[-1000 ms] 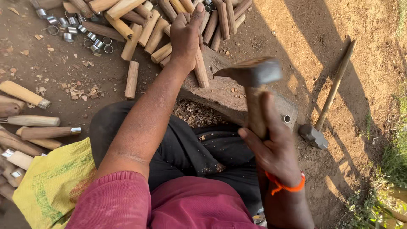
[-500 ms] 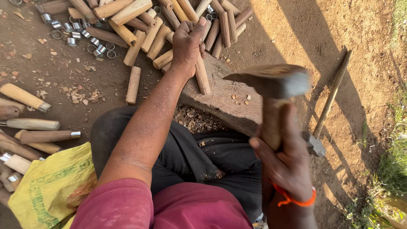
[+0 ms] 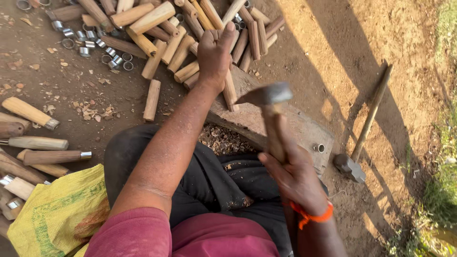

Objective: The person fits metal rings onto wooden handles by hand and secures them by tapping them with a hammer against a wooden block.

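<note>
Gripping a hammer (image 3: pixel 266 102) by its wooden handle, right hand (image 3: pixel 295 176) is closed tight round the shaft, metal head raised above the wooden block (image 3: pixel 285 126) w/ orange band at the wrist. Left hand (image 3: pixel 214 54) reaches fwd, fingers curled onto a wooden peg (image 3: pixel 230 90) that lies on the block's far end; can't tell how firm that hold is, thumb side hidden. Peg sits at the near edge of a big pile of wooden pegs (image 3: pixel 157 24) on the dirt ground. Small metal ring (image 3: pixel 319 148) rests on the block's right end. Wood chips (image 3: pixel 223 140) lie just under the block, by the person's dark trousers. Second hammer (image 3: pixel 362 133) lies on the ground right of the block, long handle pointing away. Loose metal rings (image 3: pixel 90 45) scattered left of the pile. Finished handles w/ metal collars (image 3: pixel 35 143) lie far left, near a yellow sack (image 3: pixel 57 214) at bottom left
</note>
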